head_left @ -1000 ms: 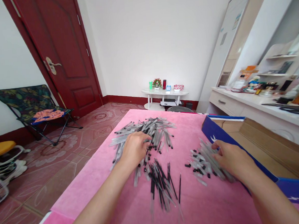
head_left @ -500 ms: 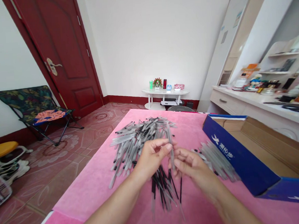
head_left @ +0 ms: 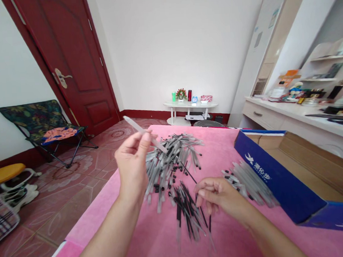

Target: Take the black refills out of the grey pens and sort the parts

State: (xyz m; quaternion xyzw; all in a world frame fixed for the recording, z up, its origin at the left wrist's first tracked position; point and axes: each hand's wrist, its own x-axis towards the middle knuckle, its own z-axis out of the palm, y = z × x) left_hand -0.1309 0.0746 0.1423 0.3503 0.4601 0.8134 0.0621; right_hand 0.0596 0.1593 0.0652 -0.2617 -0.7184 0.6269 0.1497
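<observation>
Pink cloth (head_left: 227,239) lay under a tube pile (head_left: 177,144). Above, I logged the left hand (head_left: 133,159) pinching one clear tube (head_left: 133,124), the right hand (head_left: 217,192) a dark refill (head_left: 187,170) by its end; that off-centre hold, I judged, risked snagging the pile.

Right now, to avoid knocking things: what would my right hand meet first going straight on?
Likely the loose pile of slim, mostly black sticks; height is unclear, so your right hand might pass above it.
</observation>
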